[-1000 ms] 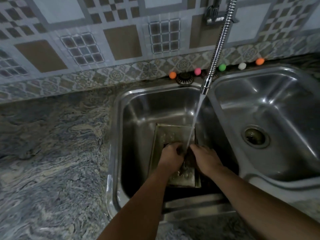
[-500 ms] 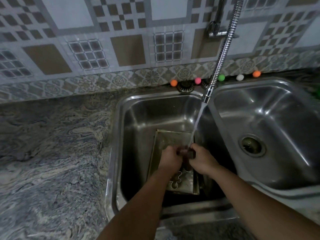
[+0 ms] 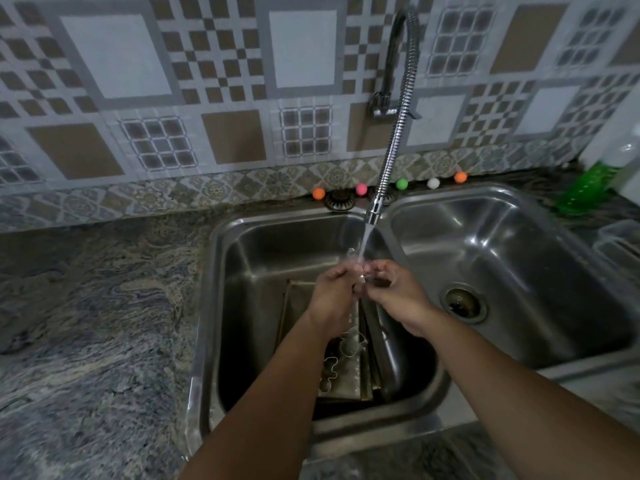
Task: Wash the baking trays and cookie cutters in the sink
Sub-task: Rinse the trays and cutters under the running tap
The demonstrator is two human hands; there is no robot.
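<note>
Both forearms reach forward and converge, bare to the elbow. The left hand [image 3: 334,289] and right hand [image 3: 394,292] meet knuckles up, fingers curled inward, fingertips nearly touching, pinching something small between them.

Dim, cool indoor lighting; soft glare streaks on the steel sink [image 3: 512,216] walls at right of frame. Wide-angle bowing of wall tiles toward the edges. Motion blur at lower corners and far right.

No text, label or number is legible — anywhere.
</note>
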